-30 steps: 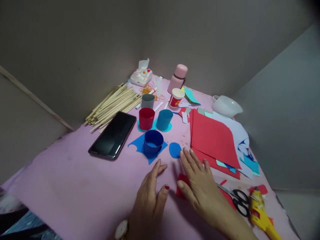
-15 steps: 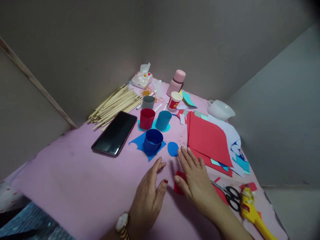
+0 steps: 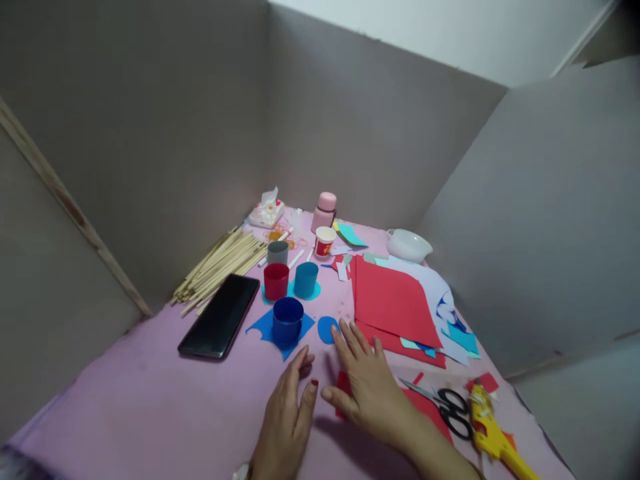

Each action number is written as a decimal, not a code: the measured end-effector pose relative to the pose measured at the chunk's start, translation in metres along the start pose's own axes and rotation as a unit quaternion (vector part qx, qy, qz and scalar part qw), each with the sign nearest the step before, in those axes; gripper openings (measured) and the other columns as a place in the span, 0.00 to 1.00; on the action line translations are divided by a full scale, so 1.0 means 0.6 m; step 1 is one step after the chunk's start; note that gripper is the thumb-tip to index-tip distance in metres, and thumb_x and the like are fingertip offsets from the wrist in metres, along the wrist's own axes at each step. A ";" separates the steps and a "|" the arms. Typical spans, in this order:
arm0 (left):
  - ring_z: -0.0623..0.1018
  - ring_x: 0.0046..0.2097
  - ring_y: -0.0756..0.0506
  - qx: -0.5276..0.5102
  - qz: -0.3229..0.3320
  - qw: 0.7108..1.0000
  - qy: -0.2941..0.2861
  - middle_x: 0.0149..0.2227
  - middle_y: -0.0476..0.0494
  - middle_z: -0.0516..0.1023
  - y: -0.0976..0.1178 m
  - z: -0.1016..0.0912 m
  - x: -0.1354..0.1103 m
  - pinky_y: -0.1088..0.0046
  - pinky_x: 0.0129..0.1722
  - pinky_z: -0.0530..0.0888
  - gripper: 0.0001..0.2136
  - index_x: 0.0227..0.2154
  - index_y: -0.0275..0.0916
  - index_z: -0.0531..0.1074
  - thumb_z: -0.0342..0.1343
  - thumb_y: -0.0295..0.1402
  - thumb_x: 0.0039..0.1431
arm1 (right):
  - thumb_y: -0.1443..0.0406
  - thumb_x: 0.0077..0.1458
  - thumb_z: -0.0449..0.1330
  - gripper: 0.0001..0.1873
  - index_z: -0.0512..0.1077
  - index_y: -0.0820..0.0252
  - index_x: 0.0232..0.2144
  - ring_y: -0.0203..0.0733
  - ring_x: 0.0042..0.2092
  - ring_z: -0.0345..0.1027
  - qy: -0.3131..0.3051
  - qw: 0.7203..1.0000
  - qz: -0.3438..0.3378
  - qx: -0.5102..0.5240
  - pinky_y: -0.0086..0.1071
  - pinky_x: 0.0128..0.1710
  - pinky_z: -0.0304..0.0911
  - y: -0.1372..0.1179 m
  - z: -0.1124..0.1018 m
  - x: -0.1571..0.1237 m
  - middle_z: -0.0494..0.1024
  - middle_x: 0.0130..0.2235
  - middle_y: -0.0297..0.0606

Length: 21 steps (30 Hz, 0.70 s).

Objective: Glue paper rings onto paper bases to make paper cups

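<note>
My left hand (image 3: 290, 407) hovers over the pink table with its fingers loosely apart and holds nothing. Beside it my right hand (image 3: 367, 380) is spread palm down above a piece of red paper (image 3: 342, 393), which it partly hides. Just beyond its fingertips lies a blue paper oval (image 3: 327, 329). Farther off, a dark blue paper ring (image 3: 288, 321) stands on a jagged blue paper piece (image 3: 260, 325). Behind that are a red paper cup (image 3: 276, 282), a teal paper cup (image 3: 306, 279) and a grey paper cup (image 3: 277, 252).
Left of the cups lies a phone (image 3: 220, 317), with wooden sticks (image 3: 220, 267) behind it. Red paper sheets (image 3: 395, 300), black-handled scissors (image 3: 453, 407) and a yellow glue gun (image 3: 487, 423) are on the right. A pink flask (image 3: 324, 212) and a white bowl (image 3: 409, 246) stand farther back.
The view has tilted upward, so everything on the table sits lower and more wall shows. Both hands keep nearly the same pose, the right one with its fingers slightly more spread.
</note>
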<state>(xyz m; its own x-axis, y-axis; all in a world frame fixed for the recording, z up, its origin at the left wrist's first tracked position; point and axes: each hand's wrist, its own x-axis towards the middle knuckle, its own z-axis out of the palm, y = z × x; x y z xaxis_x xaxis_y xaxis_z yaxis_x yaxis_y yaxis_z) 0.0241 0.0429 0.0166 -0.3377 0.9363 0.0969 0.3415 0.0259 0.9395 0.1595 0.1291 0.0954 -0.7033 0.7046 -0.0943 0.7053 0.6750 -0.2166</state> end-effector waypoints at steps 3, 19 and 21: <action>0.71 0.56 0.42 -0.009 0.000 1.000 0.011 0.57 0.33 0.68 -0.001 -0.003 0.002 0.55 0.57 0.66 0.23 0.59 0.37 0.55 0.40 0.44 0.65 | 0.44 0.56 0.48 0.45 0.40 0.60 0.66 0.61 0.67 0.33 -0.006 0.999 -0.013 0.031 0.69 0.57 0.40 -0.002 -0.009 0.000 0.39 0.68 0.48; 0.74 0.51 0.39 -0.018 -0.058 0.995 0.075 0.53 0.39 0.73 0.032 -0.004 -0.032 0.59 0.53 0.69 0.23 0.52 0.42 0.65 0.51 0.49 0.57 | 0.56 0.64 0.45 0.24 0.62 0.60 0.57 0.50 0.59 0.63 0.308 0.919 0.169 0.177 0.46 0.53 0.67 0.156 0.113 -0.179 0.70 0.58 0.48; 0.73 0.54 0.39 -0.007 -0.086 0.996 0.038 0.55 0.39 0.72 0.036 0.005 -0.031 0.58 0.56 0.67 0.24 0.53 0.42 0.66 0.50 0.49 0.58 | 0.60 0.64 0.48 0.19 0.65 0.61 0.54 0.48 0.56 0.67 0.307 0.927 0.152 0.149 0.42 0.52 0.69 0.158 0.140 -0.207 0.74 0.54 0.47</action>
<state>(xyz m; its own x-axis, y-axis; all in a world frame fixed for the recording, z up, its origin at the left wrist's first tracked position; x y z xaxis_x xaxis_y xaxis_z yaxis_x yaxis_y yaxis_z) 0.0403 0.0272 0.0344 -0.4563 0.8889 -0.0409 0.2616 0.1779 0.9486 0.3064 0.0873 0.0047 -0.2267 0.9063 0.3566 0.7424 0.3978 -0.5390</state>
